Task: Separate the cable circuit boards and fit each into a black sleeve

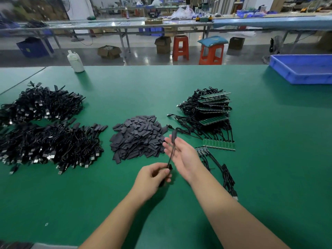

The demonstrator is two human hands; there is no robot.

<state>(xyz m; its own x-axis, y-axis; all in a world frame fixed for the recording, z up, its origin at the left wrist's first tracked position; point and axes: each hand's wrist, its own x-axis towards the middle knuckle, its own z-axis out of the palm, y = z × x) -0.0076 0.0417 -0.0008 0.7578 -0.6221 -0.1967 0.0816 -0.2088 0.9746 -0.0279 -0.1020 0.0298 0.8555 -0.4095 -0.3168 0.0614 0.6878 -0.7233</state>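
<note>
My left hand (152, 177) grips a bundled black cable (169, 159) low over the green table. The cable runs up to a black sleeve (174, 135) at its top end, which rests against the straight fingers of my right hand (179, 151). A pile of loose black sleeves (136, 137) lies just beyond my hands. To the right, a strip of joined green circuit boards (219, 145) lies flat with cables attached, and a shorter strip of boards (202, 150) lies beside my right wrist. A stack of further board strips with cables (210, 108) sits behind.
Two big heaps of sleeved black cables (45, 126) fill the table's left side. A white bottle (75, 61) stands at the far edge, and a blue tray (301, 69) sits at the far right. Orange stools (180, 47) and benches lie beyond the table.
</note>
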